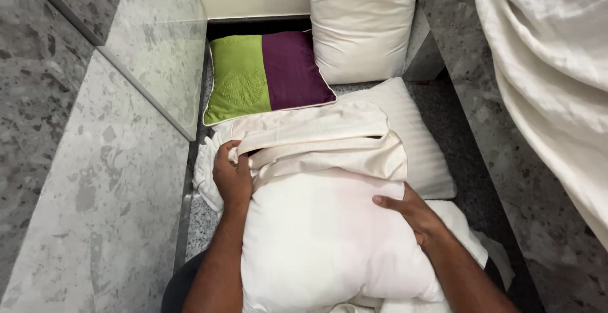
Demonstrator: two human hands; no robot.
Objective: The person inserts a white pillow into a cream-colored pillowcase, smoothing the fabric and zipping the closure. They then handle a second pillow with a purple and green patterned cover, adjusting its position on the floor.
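The white pillow (329,237) lies lengthwise in front of the person, its near end at the bottom edge of the head view, its far end partly tucked into a cream pillowcase (316,145) that is bunched across it. The left hand (232,177) curls over the case's open edge at the pillow's left corner, fingers closed on the cloth, which seems to keep the opening gathered against the pillow. The right hand (415,212) rests flat on the pillow's right flank, fingers together and thumb out, pressing rather than pinching; that looks like bracing, so the stuffing does not slide sideways.

Underneath and behind is a striped white pillow (418,142), serving as a soft base on the dark speckled floor (472,155). A green and purple cushion (269,75) leans near a plump white pillow (361,22) propped upright against the wall. A white sheet (551,79) hangs down on the right.

How deep the pillow goes inside the case cannot be told, since the folds cover it. More white cloth under the right forearm is cut off by the frame.
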